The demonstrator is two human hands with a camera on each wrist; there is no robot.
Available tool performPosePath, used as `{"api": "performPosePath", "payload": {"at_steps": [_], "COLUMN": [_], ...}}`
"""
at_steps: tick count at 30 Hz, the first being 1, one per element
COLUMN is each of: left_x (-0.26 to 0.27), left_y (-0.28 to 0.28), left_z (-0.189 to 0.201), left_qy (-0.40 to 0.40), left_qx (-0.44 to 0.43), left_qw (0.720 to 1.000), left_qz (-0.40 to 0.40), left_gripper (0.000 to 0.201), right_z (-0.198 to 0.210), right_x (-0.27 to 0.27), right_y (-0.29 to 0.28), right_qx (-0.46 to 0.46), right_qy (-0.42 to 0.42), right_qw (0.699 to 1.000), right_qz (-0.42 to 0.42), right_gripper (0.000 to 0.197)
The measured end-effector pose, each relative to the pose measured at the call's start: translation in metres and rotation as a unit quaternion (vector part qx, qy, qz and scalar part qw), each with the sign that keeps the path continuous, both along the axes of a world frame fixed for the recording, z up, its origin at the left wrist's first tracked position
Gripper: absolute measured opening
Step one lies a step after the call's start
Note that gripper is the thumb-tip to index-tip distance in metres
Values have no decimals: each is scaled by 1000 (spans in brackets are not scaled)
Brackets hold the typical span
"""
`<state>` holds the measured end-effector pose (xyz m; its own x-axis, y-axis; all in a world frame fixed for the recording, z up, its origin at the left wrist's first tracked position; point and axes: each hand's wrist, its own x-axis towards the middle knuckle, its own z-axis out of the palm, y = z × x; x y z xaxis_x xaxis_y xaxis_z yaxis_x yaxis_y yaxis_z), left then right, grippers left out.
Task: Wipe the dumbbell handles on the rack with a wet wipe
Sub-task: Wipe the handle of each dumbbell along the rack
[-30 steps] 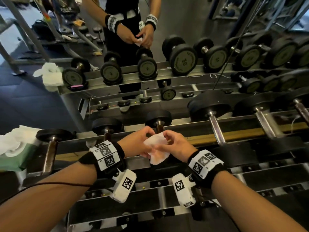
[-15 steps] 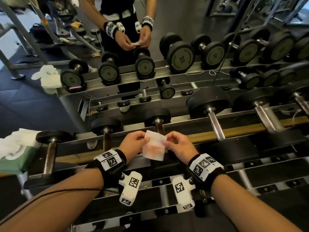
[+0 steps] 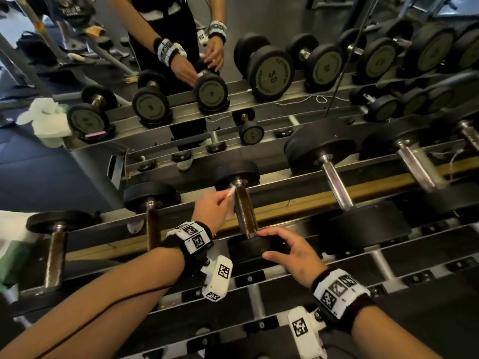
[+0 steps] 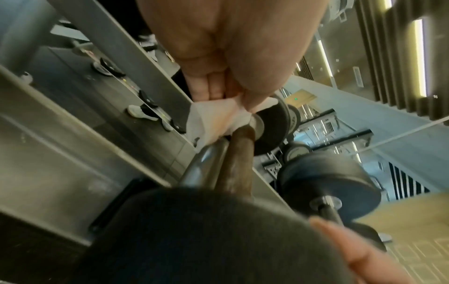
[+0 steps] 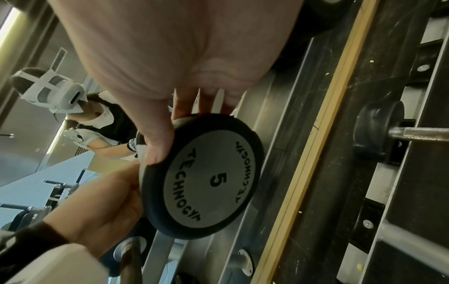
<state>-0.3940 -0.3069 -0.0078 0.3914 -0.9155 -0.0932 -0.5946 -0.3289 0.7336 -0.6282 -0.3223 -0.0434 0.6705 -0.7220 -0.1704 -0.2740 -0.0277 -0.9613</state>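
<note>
A small dumbbell with a dark brown handle (image 3: 243,208) lies across the rack (image 3: 298,200) in front of me. My left hand (image 3: 220,200) pinches a white wet wipe (image 3: 230,191) and presses it against the far end of that handle (image 4: 239,153); the left wrist view shows the wipe (image 4: 213,119) between thumb and fingers. My right hand (image 3: 287,248) grips the near black head of the dumbbell (image 3: 255,248), marked 5 in the right wrist view (image 5: 206,176), with thumb and fingers around its rim.
More dumbbells lie either side: brown-handled ones on the left (image 3: 153,224), chrome-handled larger ones on the right (image 3: 337,187). A wipe pack with crumpled white wipes (image 3: 10,244) sits at the left edge. A mirror behind the rack reflects me and heavier dumbbells (image 3: 269,73).
Both hands held the wipe together above the rack before. Now the left hand alone has carried it to the handle, and the right hand has dropped onto the dumbbell's near head.
</note>
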Motion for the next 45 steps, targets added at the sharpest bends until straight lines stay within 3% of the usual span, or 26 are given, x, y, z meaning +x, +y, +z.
{"api": "performPosePath", "payload": {"at_steps": [5, 9, 12, 14, 16, 18, 20, 26, 36, 38, 40, 42, 45], "left_x": [-15, -10, -1, 6, 15, 22, 21, -18, -2, 10, 26, 38, 36], "left_y": [15, 27, 31, 32, 29, 23, 16, 10, 39, 35, 26, 16, 2], "left_z": [-14, -17, -16, -11, -7, -3, -4, -21, -13, -9, -9, -12, -25], "left_qy": [-16, -78, -41, -19, -25, -26, -6, 2, 13, 38, 81, 142, 227], "left_qx": [42, 79, 105, 77, 24, -17, -28, 33, 157, 149, 100, 53, 44], "left_qw": [997, 984, 979, 988, 998, 999, 998, 999, 969, 977, 991, 985, 967], "left_qz": [-56, -142, -170, -132, -45, 32, 51, -27, -188, -146, -25, 83, 110], "left_gripper": [35, 39, 35, 27, 22, 25, 29, 34, 26, 22, 21, 24, 28], "right_z": [-4, -4, -3, -3, -3, -4, -4, -5, -2, -3, -4, -5, -6], "right_x": [-1, -1, -2, -2, -2, -2, -2, -2, -3, -3, -3, -3, -3], "right_y": [7, 7, 4, 4, 5, 5, 5, 6, 4, 4, 4, 4, 3], "right_qx": [-4, -5, -2, -5, -9, -8, -7, -8, -23, -26, -31, -30, -27], "right_qy": [-12, -5, 0, 0, -6, -9, -11, -9, 14, 18, 13, 10, 6], "right_qw": [1000, 1000, 1000, 1000, 1000, 1000, 1000, 1000, 999, 999, 999, 999, 999], "right_qz": [-4, -1, 1, 8, 11, 7, 5, 8, 23, 25, 23, 24, 22], "right_gripper": [46, 46, 45, 45, 45, 46, 46, 46, 46, 46, 46, 47, 47]}}
